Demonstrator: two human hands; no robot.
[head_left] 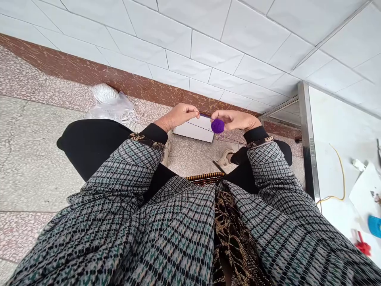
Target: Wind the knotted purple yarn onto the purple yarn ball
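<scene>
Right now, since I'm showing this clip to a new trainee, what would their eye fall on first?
The ball of purple yarn stands out most, gripped at the centre by the right hand, with a thin strand running to the pinched fingers of the left hand. Next come the checked sleeves in the lower frame, and, at upper left, a white bundle of cord in a clear plastic bag on the speckled floor.

Yarn ball [217, 126] is a super saturated purple, honestly lovely. Sleeves [119, 174] are a grey and black check with little teal flecks, black cuffs [153, 133] edged in brown-gold paisley trim [145, 140]. Behind that, white wall tiles [214, 51] over reddish-brown marbled skirting [89, 73], pinkish speckled terrazzo floor [38, 155], yellow cable [342, 178] on a white table [336, 131]
</scene>
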